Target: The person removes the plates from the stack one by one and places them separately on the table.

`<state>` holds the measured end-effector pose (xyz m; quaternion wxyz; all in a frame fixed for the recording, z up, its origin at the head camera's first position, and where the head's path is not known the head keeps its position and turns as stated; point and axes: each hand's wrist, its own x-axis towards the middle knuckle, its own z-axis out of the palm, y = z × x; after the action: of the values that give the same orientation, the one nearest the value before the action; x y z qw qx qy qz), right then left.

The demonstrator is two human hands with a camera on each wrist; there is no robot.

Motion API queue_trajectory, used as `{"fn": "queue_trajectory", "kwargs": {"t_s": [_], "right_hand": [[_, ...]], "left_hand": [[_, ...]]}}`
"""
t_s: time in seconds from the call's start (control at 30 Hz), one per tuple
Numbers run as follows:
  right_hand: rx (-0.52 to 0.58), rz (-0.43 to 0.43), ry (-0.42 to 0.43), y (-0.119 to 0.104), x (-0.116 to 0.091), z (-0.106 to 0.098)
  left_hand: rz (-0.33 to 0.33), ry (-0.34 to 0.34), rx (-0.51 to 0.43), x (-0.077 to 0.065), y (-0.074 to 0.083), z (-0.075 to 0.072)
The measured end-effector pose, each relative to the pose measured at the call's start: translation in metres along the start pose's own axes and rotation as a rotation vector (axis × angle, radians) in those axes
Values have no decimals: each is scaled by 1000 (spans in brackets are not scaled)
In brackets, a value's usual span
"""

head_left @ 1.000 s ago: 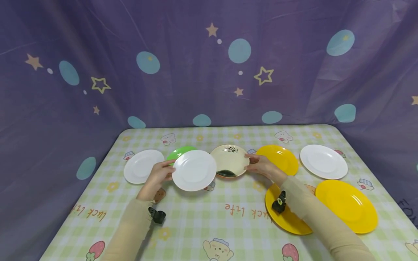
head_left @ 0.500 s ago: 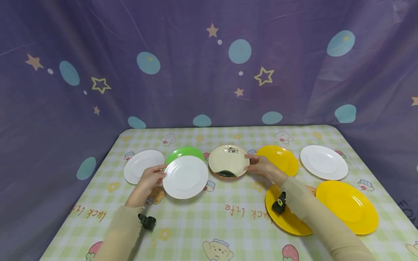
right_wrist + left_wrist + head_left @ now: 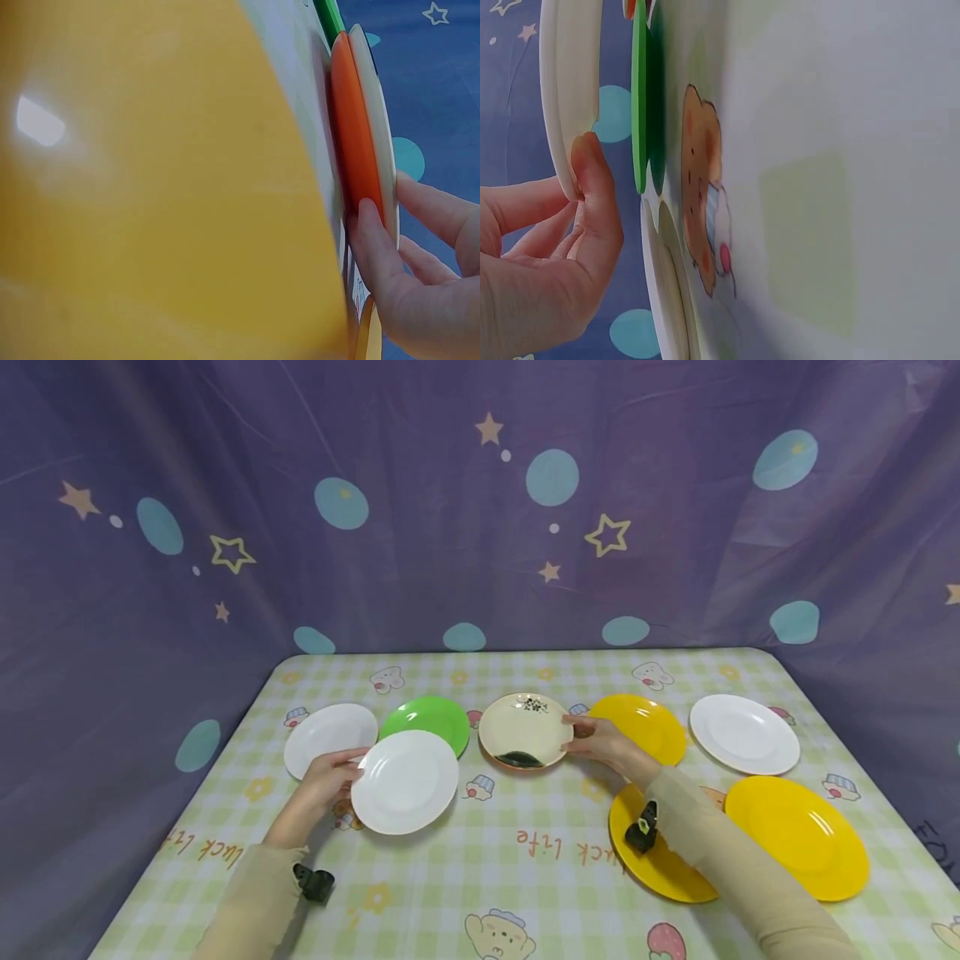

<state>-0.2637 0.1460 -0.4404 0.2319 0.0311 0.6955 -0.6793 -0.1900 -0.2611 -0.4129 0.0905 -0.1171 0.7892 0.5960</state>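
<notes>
My left hand (image 3: pixel 318 795) pinches the left rim of a white plate (image 3: pixel 405 783), thumb and fingers on opposite faces. In the left wrist view that plate (image 3: pixel 574 82) stands apart from the tablecloth, raised above the green plate (image 3: pixel 639 97). My right hand (image 3: pixel 613 748) grips the right rim of a cream plate (image 3: pixel 525 732) with a dark floral print and a dark green patch. The right wrist view shows an orange plate (image 3: pixel 354 127) directly beneath the cream one, with fingertips on both their edges.
Along the back lie a second white plate (image 3: pixel 330 735), a yellow plate (image 3: pixel 641 727) and a third white plate (image 3: pixel 744 733). Two yellow plates (image 3: pixel 798 835) lie at the right, one partly under my right sleeve. A purple curtain (image 3: pixel 450 585) hangs behind the checked tablecloth (image 3: pixel 450 885).
My left hand has carried the white plate left and toward the near side, uncovering more of the green plate. The right hand stays at the cream plate's rim.
</notes>
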Motion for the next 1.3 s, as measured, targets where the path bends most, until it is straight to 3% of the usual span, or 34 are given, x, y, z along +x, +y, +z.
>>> {"fn": "queue_trajectory", "kwargs": {"t_s": [0.2, 0.43, 0.77, 1.03, 1.3], "right_hand": [[-10, 4, -1, 0, 0, 1], [-18, -8, 0, 1, 0, -1], [-18, -6, -1, 0, 0, 0], [-24, -16, -2, 1, 0, 0], [-75, -16, 15, 3, 1, -2]], "left_hand": [[34, -3, 56, -9, -5, -11], [-1, -4, 110, -14, -12, -25], [26, 19, 158, -21, -21, -43], [-7, 55, 207, -28, -27, -54], [-30, 64, 152, -21, -46, -73]]}}
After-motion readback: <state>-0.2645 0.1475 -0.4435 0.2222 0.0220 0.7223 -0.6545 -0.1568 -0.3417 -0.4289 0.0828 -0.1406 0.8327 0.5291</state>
